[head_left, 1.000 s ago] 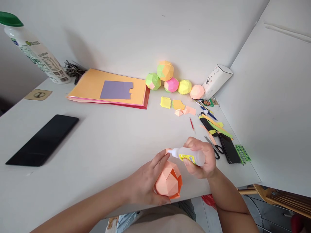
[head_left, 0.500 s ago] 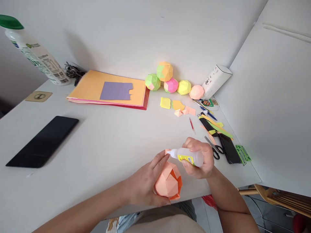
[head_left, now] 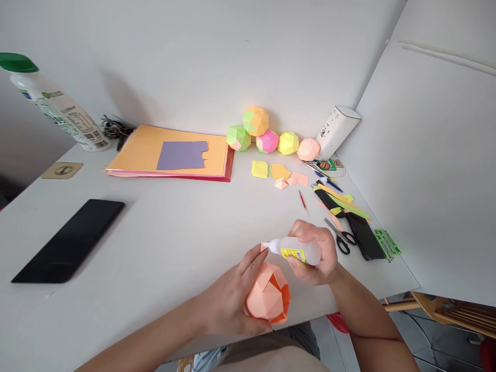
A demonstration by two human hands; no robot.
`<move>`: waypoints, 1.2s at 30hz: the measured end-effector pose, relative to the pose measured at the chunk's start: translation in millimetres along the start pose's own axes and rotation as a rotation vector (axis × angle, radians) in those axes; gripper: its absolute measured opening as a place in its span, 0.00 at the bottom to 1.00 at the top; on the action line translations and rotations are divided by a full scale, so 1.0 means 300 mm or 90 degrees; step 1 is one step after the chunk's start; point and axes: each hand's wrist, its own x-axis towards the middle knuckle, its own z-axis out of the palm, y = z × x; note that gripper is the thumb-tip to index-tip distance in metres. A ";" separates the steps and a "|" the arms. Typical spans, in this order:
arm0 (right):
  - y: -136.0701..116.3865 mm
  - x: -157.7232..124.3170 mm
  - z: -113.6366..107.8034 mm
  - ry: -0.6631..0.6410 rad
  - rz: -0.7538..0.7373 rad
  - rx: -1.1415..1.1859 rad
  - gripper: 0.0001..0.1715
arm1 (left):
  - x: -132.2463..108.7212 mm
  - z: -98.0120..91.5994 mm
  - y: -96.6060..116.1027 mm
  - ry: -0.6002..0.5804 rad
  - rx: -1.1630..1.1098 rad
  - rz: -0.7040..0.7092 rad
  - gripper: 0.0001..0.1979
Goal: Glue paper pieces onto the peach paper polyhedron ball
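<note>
My left hand cups an unfinished peach and orange paper ball at the near edge of the white table. Its fingers wrap the ball's left side and pinch a small peach flap at the top. My right hand is closed round a small white glue bottle with a yellow label. The bottle lies nearly level, and its nozzle points left and touches the flap by my left fingertips.
Several finished paper balls sit by the wall, with loose paper pieces in front. Scissors, pens, paper strips and a dark phone lie right. A coloured paper stack, a black phone and a bottle are left.
The view has tipped slightly, so everything sits a little lower and left in the picture. Both hands hold the same grip, with the nozzle still at the flap.
</note>
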 end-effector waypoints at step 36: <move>0.013 -0.017 -0.011 0.142 -0.010 -0.042 0.17 | -0.006 0.009 -0.020 0.033 0.015 0.049 0.69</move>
